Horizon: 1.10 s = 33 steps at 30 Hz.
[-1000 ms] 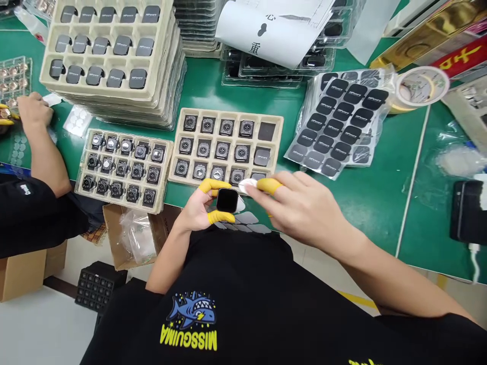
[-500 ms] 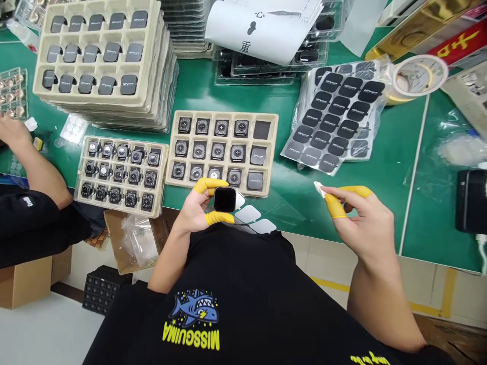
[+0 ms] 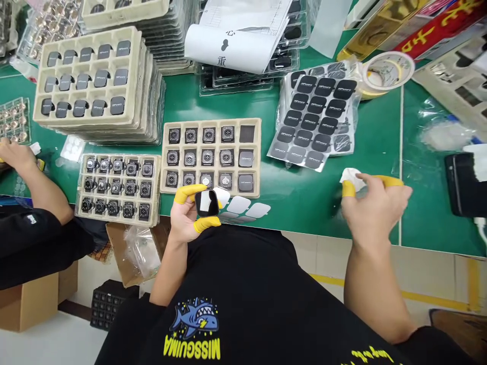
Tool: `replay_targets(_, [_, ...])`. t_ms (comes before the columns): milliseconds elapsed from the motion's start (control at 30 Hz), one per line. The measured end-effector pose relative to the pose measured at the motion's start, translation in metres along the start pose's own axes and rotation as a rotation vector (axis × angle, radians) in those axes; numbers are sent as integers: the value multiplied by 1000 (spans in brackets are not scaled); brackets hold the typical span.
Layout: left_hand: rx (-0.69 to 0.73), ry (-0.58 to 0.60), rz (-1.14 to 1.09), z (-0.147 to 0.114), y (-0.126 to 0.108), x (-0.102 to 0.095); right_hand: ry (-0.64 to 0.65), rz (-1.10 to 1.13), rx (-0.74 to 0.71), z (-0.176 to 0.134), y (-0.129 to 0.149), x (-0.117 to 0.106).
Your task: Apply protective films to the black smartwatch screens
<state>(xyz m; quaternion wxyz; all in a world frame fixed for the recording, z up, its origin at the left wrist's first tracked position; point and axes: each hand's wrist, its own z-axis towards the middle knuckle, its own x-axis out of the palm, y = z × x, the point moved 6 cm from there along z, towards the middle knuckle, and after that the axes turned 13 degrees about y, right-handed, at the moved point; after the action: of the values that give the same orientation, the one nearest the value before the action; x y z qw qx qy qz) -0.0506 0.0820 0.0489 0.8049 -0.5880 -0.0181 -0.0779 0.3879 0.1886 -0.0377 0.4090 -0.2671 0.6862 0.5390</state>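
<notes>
My left hand (image 3: 186,215), with yellow finger cots on thumb and finger, pinches a square black smartwatch body (image 3: 207,203) by its edges. Its glossy screen faces up and shows a bright reflection. Farther right, my right hand (image 3: 373,203) has its thumb and finger, in yellow cots, on a crumpled white wipe (image 3: 350,178) low over the green table. Just beyond the watch is a beige tray (image 3: 164,167) of watch bodies, some slots at its right holding dark square pieces. Beneath my left hand's fingertips, a clear sheet with whitish rounded-square stickers (image 3: 239,205) lies at the table edge.
Left stand a smaller tray of watches (image 3: 79,203) and a tall tray stack (image 3: 140,101). Black label sheets (image 3: 310,121) and tape rolls (image 3: 388,73) lie at the back right, a black device (image 3: 464,185) at far right. A co-worker's arm (image 3: 49,187) reaches in at left.
My right hand has moved right with the white wipe, away from the watch. My left hand has shifted slightly left, tilting the watch so its screen now catches a reflection. The view has shifted too.
</notes>
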Motion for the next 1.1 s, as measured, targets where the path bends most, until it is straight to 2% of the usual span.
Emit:
replay_targets(67, [40,-25,11,4,-6,1,49,143,-91,-22,22,1])
replay_targets(100, [60,-34,16,6,-9,2,117,244,-156,-35,38,5])
replay_targets(233, [113,-35,33,16,-13,11,644,612,-393,-89,119,34])
replay_targets(300, [108,-21,50,18,-13,14,925,803,-392,-108,152,48])
replay_targets(333, [99,-14,63,18,-13,14,1002,872,-377,-113,164,52])
replay_targets(367, [91,-7,81,17,-14,14,1027,913,-369,-114,172,53])
replay_targets(433, [82,6,125,13,-18,8,943,921,-438,-108,181,46])
replay_targets(533, [93,-39,151,4,-29,-11,763,856,-701,-100,188,20])
replay_targets(633, [97,-143,95,-4,-39,-39,691,758,-945,-101,195,-4])
replay_targets(733, [91,-154,38,-8,-46,-58,618,677,-1073,-104,200,-18])
replay_targets(833, [75,-29,3,-5,-53,-59,583,656,-1116,-106,203,-22])
replay_targets(967, [62,224,-60,6,-59,-45,613,641,-1068,-102,201,-20])
replay_targets(1033, [56,296,-74,11,-60,-39,590,600,-1070,-99,200,-22])
replay_targets(1100, [60,309,-80,13,-62,-34,557,554,-1107,-97,200,-25])
